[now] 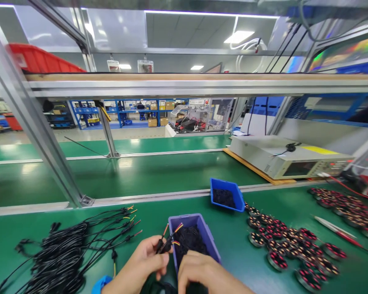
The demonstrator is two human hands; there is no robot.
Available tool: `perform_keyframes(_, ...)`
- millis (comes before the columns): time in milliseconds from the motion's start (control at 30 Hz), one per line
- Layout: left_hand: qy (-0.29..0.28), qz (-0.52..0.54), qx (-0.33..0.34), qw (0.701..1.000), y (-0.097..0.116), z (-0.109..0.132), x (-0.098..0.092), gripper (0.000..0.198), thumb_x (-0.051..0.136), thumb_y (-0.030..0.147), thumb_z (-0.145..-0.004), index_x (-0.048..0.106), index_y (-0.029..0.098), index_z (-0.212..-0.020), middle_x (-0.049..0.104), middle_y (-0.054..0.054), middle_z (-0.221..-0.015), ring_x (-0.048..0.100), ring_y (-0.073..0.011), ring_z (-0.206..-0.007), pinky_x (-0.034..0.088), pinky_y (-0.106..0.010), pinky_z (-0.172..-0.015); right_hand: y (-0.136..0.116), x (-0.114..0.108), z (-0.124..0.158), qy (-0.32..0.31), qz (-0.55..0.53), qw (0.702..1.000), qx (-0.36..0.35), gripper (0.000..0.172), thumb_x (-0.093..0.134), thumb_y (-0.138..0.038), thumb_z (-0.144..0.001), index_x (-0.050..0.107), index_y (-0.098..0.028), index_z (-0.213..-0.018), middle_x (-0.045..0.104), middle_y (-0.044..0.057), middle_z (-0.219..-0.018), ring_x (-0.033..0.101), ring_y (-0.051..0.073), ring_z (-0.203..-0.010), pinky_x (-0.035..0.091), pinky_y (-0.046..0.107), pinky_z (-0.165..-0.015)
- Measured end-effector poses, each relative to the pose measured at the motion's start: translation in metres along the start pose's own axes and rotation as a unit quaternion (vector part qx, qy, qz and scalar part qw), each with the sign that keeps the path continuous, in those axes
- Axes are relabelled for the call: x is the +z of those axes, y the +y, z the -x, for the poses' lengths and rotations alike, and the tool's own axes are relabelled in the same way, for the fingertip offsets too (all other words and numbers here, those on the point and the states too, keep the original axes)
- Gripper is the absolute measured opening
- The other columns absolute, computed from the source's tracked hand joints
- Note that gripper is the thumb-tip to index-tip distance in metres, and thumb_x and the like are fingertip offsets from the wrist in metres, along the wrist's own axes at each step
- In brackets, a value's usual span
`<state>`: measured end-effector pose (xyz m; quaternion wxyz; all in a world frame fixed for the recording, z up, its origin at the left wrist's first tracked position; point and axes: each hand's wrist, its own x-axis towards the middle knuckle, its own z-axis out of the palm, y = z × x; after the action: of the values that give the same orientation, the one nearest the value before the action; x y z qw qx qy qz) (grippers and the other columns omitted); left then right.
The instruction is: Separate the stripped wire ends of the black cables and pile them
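My left hand (151,259) pinches several black cables (163,246) near their ends, where thin red, orange and yellow wires stick out. Its place is at the left side of a purple bin (213,245) filled with small black parts (191,239). Over the near part of that bin is my right hand (199,271), fingers curled and pointing down; whatever its fingertips hold is hidden. A large bundle of black cables (59,253) lies on the green bench to the left, with coloured wire ends pointing right.
Behind the purple bin stands a blue bin (239,200) with black parts. Several round copper-and-red coils (277,260) cover the right side, near tweezers (334,226). A grey instrument (260,151) is at the back right, and a metal post (33,110) rises at left.
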<state>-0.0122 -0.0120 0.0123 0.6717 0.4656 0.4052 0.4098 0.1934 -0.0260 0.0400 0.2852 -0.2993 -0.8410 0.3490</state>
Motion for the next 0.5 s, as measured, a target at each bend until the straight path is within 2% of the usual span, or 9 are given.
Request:
perform_keyframes(67,0.001,-0.009,-0.026,1.0,-0.002,-0.001,-0.002,0.046,0.078,0.059,-0.069,0.067,0.015,-0.081,0.05,0.006,-0.053,0.04,-0.0058,-0.038,0.027,-0.018,-0.037,-0.005,-0.008,0.004,-0.031,-0.012,0.999,-0.011,0.022,0.057,-0.018,-0.09,0.074,-0.024,-0.077,0.075,0.0,-0.085,0.07,0.016,-0.085,0.051,0.024,-0.083)
perform_keyframes(133,0.018,-0.02,-0.047,0.999,-0.004,-0.002,-0.004,0.051,0.074,0.064,-0.072,0.066,0.015,-0.084,0.046,0.009,-0.046,0.032,-0.0037,-0.03,0.017,-0.017,-0.033,-0.004,-0.013,0.006,-0.016,0.016,1.0,-0.008,0.013,0.067,-0.027,-0.089,0.076,-0.024,-0.079,0.077,-0.001,-0.084,0.071,0.016,-0.084,0.052,0.024,-0.083)
perform_keyframes(167,0.028,-0.024,-0.057,0.998,-0.005,-0.004,-0.006,0.053,0.073,0.066,-0.072,0.065,0.016,-0.088,0.047,0.009,-0.045,0.032,-0.0037,-0.028,0.016,-0.016,-0.032,0.0,-0.014,0.006,-0.008,0.041,0.999,-0.007,0.008,0.074,-0.03,-0.084,0.076,-0.024,-0.079,0.077,-0.002,-0.083,0.072,0.015,-0.081,0.052,0.022,-0.081)
perform_keyframes(233,0.037,-0.022,-0.066,0.997,-0.004,-0.007,-0.008,0.058,0.075,0.068,-0.069,0.065,0.017,-0.093,0.052,0.007,-0.047,0.037,-0.0047,-0.027,0.017,-0.016,-0.032,0.011,-0.011,0.008,-0.009,0.107,0.994,-0.027,0.007,0.081,-0.029,-0.079,0.076,-0.024,-0.079,0.077,-0.005,-0.081,0.072,0.013,-0.078,0.051,0.018,-0.079)
perform_keyframes(300,0.03,-0.008,-0.053,0.998,-0.002,-0.008,-0.009,0.057,0.079,0.066,-0.065,0.065,0.017,-0.092,0.062,0.002,-0.058,0.046,-0.0066,-0.034,0.023,-0.016,-0.033,0.026,0.001,0.009,-0.023,0.192,0.978,-0.073,0.008,0.079,-0.022,-0.082,0.074,-0.024,-0.076,0.076,-0.009,-0.077,0.07,0.009,-0.073,0.048,0.013,-0.073)
perform_keyframes(367,0.003,0.0,-0.032,0.999,0.003,-0.008,-0.008,0.052,0.079,0.063,-0.066,0.066,0.016,-0.085,0.064,-0.001,-0.061,0.05,-0.0079,-0.041,0.028,-0.016,-0.036,0.042,0.02,0.011,-0.012,0.278,0.955,-0.105,0.021,0.076,-0.017,-0.085,0.07,-0.023,-0.065,0.072,-0.01,-0.067,0.065,0.008,-0.063,0.044,0.015,-0.061)
perform_keyframes(433,-0.028,-0.008,-0.02,0.999,0.009,-0.008,-0.003,0.047,0.077,0.061,-0.071,0.065,0.016,-0.079,0.061,0.0,-0.056,0.049,-0.0083,-0.044,0.03,-0.016,-0.038,0.055,0.042,0.014,0.043,0.35,0.931,-0.096,0.032,0.074,-0.02,-0.087,0.063,-0.022,-0.057,0.066,-0.009,-0.057,0.059,0.01,-0.055,0.038,0.021,-0.052)
perform_keyframes(500,-0.046,-0.023,-0.022,0.998,0.017,-0.01,0.004,0.045,0.077,0.059,-0.072,0.062,0.017,-0.074,0.056,0.003,-0.051,0.048,-0.0081,-0.042,0.03,-0.017,-0.04,0.064,0.057,0.021,0.082,0.379,0.918,-0.082,0.038,0.07,-0.019,-0.09,0.058,-0.021,-0.054,0.062,-0.006,-0.052,0.054,0.012,-0.052,0.035,0.024,-0.049)
